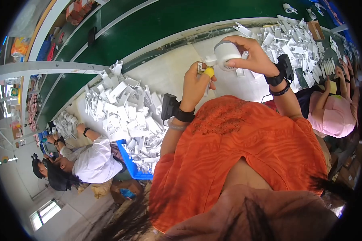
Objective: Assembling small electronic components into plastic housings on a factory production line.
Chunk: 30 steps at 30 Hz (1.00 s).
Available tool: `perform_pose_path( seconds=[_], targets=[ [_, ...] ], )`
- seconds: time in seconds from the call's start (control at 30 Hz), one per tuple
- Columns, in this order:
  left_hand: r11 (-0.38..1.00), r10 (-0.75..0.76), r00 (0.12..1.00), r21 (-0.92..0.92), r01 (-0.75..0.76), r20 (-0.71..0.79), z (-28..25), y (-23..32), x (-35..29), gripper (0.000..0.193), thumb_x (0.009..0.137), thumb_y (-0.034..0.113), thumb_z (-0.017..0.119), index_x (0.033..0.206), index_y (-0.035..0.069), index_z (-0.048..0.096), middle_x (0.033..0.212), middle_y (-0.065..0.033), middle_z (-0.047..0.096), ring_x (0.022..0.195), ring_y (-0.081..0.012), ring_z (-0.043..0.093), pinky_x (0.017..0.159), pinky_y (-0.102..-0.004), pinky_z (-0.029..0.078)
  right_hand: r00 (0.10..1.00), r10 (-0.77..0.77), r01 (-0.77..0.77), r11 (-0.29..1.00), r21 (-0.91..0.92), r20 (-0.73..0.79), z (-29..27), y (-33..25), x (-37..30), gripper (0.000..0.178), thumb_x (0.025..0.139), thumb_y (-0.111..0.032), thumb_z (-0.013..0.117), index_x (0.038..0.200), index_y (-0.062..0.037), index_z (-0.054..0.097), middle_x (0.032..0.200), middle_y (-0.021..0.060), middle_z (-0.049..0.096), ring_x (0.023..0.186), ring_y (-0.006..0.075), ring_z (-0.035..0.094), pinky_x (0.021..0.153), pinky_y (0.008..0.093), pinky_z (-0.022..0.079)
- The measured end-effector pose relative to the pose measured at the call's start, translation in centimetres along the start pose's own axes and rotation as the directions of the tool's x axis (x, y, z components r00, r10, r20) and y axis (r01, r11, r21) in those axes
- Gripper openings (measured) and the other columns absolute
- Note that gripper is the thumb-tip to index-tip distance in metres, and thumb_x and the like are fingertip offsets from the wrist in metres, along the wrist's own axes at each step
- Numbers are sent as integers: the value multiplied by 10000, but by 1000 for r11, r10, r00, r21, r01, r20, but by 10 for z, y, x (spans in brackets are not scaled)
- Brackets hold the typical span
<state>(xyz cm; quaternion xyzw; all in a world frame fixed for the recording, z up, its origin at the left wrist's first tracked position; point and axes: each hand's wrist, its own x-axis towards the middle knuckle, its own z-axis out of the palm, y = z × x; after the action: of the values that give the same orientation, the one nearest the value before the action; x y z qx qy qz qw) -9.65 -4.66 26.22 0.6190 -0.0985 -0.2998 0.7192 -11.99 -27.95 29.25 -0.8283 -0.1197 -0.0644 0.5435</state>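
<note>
My right hand (251, 54) is closed round a white cylindrical housing (226, 54) with a grey rim and a slotted round end. A short white arm (211, 60) sticks out from the housing toward my other hand. Pinched in my left hand (195, 84) is a white plastic bracket (200, 68), mostly hidden by the fingers. Something yellow, seemingly a finger cover (208, 72), sits at the left thumb's tip. The two held pieces are close together above the pale worktable (169, 62); whether they touch, I cannot tell.
White plastic brackets (122, 102) lie heaped at left, above a blue crate (137, 172) of similar parts. Another heap (289, 44) is at right beside a cardboard box (315, 30). A green conveyor belt (157, 24) runs behind. Co-workers sit left (96, 156) and right (336, 116).
</note>
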Motion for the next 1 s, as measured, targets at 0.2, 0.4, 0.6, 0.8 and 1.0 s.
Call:
perform_pose_path(
  seconds=[0.2, 0.4, 0.6, 0.8, 1.0],
  targets=[
    [1000, 7, 1000, 23, -7, 21, -3, -6, 0, 168, 893, 109, 515, 1020, -2, 513, 804, -116, 634, 615, -160, 617, 567, -268, 505, 993, 65, -57, 995, -77, 102, -4, -14, 1, 580, 732, -273, 810, 1210, -30, 591, 1052, 78, 647, 897, 162, 621, 763, 277, 491],
    [1000, -17, 1000, 14, 17, 13, 2, 1, 1, 241, 870, 48, 534, 1096, -32, 518, 900, -137, 658, 677, -165, 640, 605, -276, 535, 993, 42, -31, 994, -103, 111, -3, -22, 3, 610, 708, -297, 832, 1211, -45, 596, 1048, 87, 654, 875, 175, 627, 719, 282, 501],
    [1000, -17, 999, 27, 16, 27, 3, 1, 3, 308, 863, 17, 524, 1162, -30, 468, 973, -154, 650, 711, -171, 643, 609, -282, 541, 996, 33, -22, 991, -129, 82, 1, -12, 3, 626, 703, -308, 839, 1215, -44, 593, 1034, 90, 660, 831, 173, 639, 673, 273, 512],
    [998, -3, 999, -66, 5, 33, 3, -3, 0, 328, 865, -7, 500, 1188, -12, 442, 920, -128, 631, 677, -160, 611, 614, -294, 535, 991, 78, -73, 996, -51, 108, -3, -15, 2, 618, 697, -295, 844, 1207, -44, 601, 1009, 90, 661, 819, 168, 633, 669, 268, 501],
    [1000, 27, 999, -9, -27, 32, 3, -13, 0, 332, 858, -20, 487, 1187, -8, 441, 893, -117, 616, 652, -159, 595, 592, -302, 527, 985, 56, -27, 984, -176, 165, -3, -19, 2, 621, 685, -309, 848, 1189, -36, 610, 994, 90, 659, 813, 163, 623, 660, 265, 494]
  ],
)
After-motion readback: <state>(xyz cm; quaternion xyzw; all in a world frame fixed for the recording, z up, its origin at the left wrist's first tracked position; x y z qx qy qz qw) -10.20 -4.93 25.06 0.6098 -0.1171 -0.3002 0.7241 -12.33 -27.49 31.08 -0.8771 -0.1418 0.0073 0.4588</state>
